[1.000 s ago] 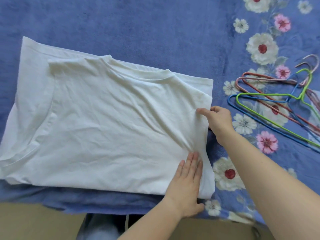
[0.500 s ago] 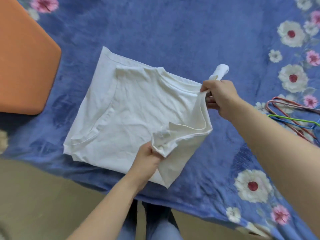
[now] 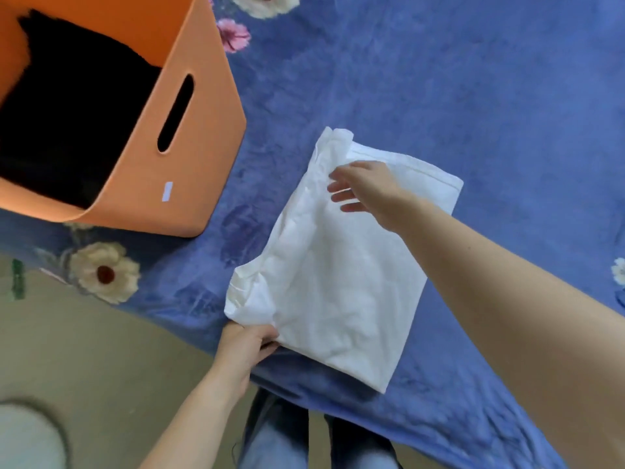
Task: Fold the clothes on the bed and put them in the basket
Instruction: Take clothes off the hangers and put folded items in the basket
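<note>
While the orange basket [image 3: 198, 154] holds dark clothes [image 3: 74, 106], a white shirt [image 3: 331, 286] lies nearby.

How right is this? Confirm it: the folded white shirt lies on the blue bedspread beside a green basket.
Wrong: the basket is orange, not green, as the head view shows. The folded white shirt does lie on the blue bedspread beside it.
</note>
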The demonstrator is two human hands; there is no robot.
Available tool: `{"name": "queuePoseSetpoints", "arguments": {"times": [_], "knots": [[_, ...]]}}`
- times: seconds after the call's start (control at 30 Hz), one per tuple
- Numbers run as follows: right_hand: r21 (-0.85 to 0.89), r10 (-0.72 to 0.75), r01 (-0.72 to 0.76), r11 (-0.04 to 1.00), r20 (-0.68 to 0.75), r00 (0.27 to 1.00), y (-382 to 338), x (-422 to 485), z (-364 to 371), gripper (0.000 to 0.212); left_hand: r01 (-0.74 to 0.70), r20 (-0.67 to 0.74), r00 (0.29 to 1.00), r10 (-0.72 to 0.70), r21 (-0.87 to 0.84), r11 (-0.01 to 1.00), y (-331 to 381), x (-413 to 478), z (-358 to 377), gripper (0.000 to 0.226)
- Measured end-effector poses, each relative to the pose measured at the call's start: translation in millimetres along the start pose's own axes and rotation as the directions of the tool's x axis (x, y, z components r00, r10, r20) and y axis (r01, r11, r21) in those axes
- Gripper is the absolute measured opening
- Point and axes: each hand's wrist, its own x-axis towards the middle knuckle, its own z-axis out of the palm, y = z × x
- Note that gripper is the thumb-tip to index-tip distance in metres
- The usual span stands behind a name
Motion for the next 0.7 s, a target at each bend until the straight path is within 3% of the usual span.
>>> {"name": "queuePoseSetpoints", "arguments": {"times": [0.1,0.23,0.37,0.5,0.57,0.63,0.7], "knots": [[-0.141,0.0,-0.01,0.99,-0.069,0.998,22.4,4.1,11.3,0.01,-0.047,0.004,0.999,0.047,0.12,0.992,7.4,5.7,-12.9,0.024],[-0.101,0.037,-0.055,0.993,-0.177,0.984,44.6,-1.1,10.8,0.011,-0.304,-0.064,0.936,0.345,0.343,0.889,25.5,14.4,-19.8,0.056],[-0.038,0.028,-0.043,0.998,-0.322,0.946,66.5,-23.0,8.5,0.016,-0.324,0.013,0.908,0.418,0.657,0.681,38.1,36.2,-29.0,0.008],[-0.017,0.064,-0.088,0.996,-0.542,0.838,104.3,-58.8,1.2,0.019,-0.312,-0.025,0.84,0.543,0.795,0.519,47.2,45.2,-27.8,0.017],[-0.001,0.1,-0.132,0.991,-0.649,0.754,124.6,-74.2,-0.9,0.026,-0.481,0.14,0.72,0.68,0.806,0.344,49.5,39.9,-14.4,0.033],[-0.001,0.142,-0.209,0.978,-0.73,0.669,141.6,-83.8,-3.3,0.042,-0.555,0.346,0.615,0.709,0.828,0.077,46.0,38.8,4.7,0.046],[0.055,0.241,-0.301,0.952,-0.741,0.626,154.3,-89.0,-5.0,0.053,-0.512,0.427,0.61,0.667,0.855,-0.079,44.0,44.8,22.3,0.052]]}}
